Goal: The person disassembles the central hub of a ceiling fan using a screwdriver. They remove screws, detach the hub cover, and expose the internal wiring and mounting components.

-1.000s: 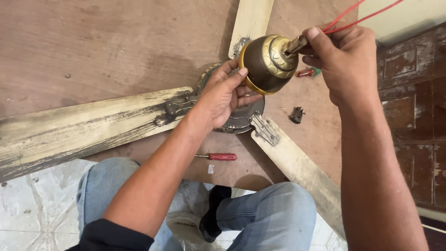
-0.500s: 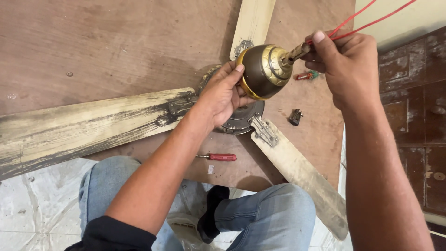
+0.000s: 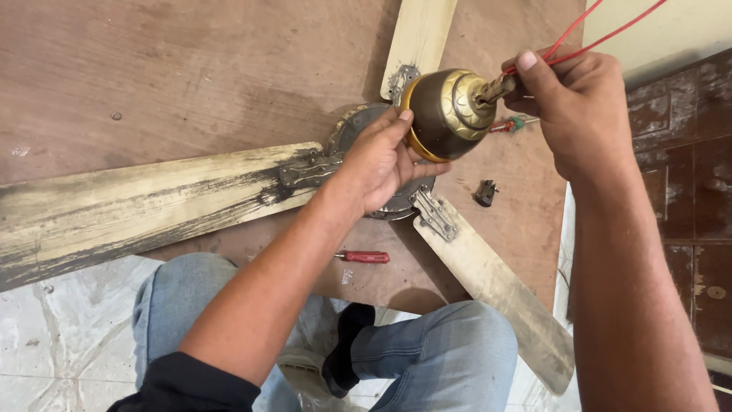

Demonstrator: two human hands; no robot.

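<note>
Together we grip the brown-and-brass bell-shaped fan canopy point(image 3: 446, 114) above the wooden board point(image 3: 152, 69): left hand point(image 3: 381, 160) cupping its rim, right hand point(image 3: 572, 107) pinched shut on its rod point(image 3: 496, 89).

Brown-and-brass fan cup point(image 3: 446, 114), red wires point(image 3: 595, 30), cream blades point(image 3: 137, 210) streaked black, perhaps grime

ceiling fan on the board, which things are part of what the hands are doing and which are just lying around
In hand:
- left hand on the brass canopy cup
- right hand gripping the downrod and red wires
- fan motor with its blades

Lying about:
- red-handled screwdriver
- small dark part
- second screwdriver
</note>
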